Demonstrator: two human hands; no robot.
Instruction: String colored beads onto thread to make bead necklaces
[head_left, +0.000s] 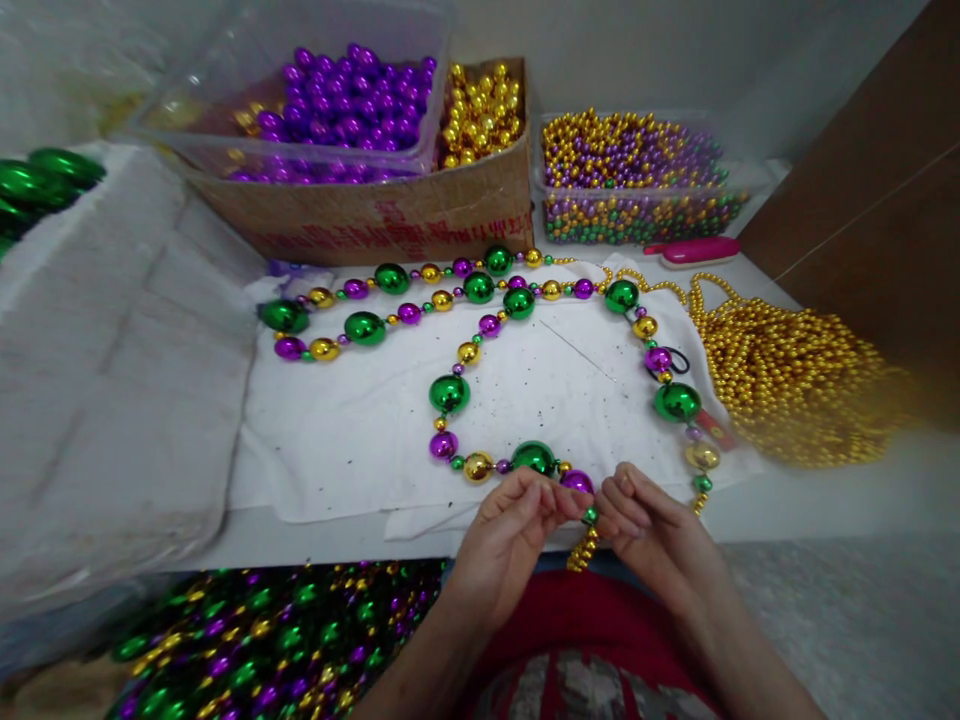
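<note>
A long strand of green, purple and gold beads (480, 288) loops over a white cloth (352, 420) on the table. At the near edge my left hand (510, 530) and my right hand (652, 530) meet, fingers pinched together on the strand around a small green bead (590, 515). A large purple bead (576, 481) and a large green bead (533, 457) lie just above my fingers. A short run of small gold beads (581, 552) hangs down below my hands.
A cardboard box (390, 215) holds gold balls and a clear tub of purple balls (352, 95). A clear bin of small mixed beads (630, 175) sits at back right, a pink tool (694, 250) beside it. Gold bead strands (795, 380) pile right; finished necklaces (270, 640) lie lower left.
</note>
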